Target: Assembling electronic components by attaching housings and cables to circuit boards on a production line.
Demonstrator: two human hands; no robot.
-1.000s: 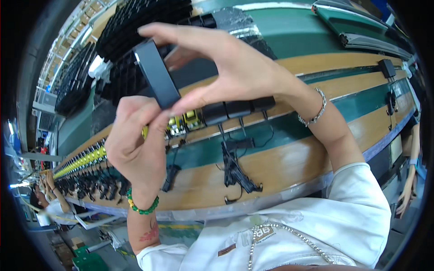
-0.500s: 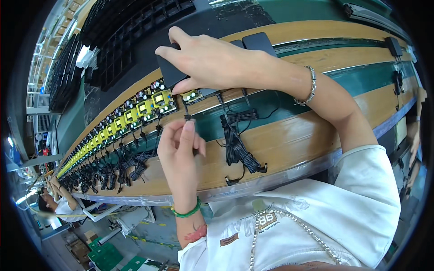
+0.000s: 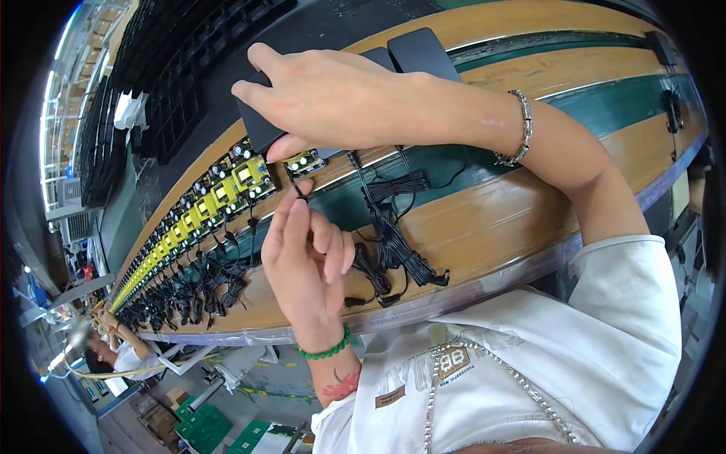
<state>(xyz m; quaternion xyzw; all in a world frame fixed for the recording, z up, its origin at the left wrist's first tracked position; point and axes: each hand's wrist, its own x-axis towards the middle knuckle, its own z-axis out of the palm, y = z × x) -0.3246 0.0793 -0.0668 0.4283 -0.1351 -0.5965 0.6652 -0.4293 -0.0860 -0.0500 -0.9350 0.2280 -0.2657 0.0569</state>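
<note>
My right hand (image 3: 333,98) reaches across from the right, its fingers and thumb closed around a black plastic case (image 3: 257,125). The case sits over the row of boards, close above a small circuit board (image 3: 305,162) that partly shows beneath my hand. Lower down, my left hand (image 3: 302,257) pinches a black cable (image 3: 293,181) between thumb and forefinger, just below that board. Its other fingers are loosely curled. Beside them hangs a bundled cable (image 3: 369,268). How the case meets the board is hidden by my right hand.
A long row of circuit boards with yellow transformers (image 3: 197,208) runs away to the left, black cables trailing from it. More black cases (image 3: 423,57) lie behind my right wrist, with a tied cable bundle (image 3: 397,238) nearby. Black trays (image 3: 170,125) stand at the far left. Another person (image 3: 117,344) works further along.
The view has shifted a little. My left hand has come up closer to the board, still pinching the cable, and a cable bundle now shows beside it. My right hand keeps hold of the case.
</note>
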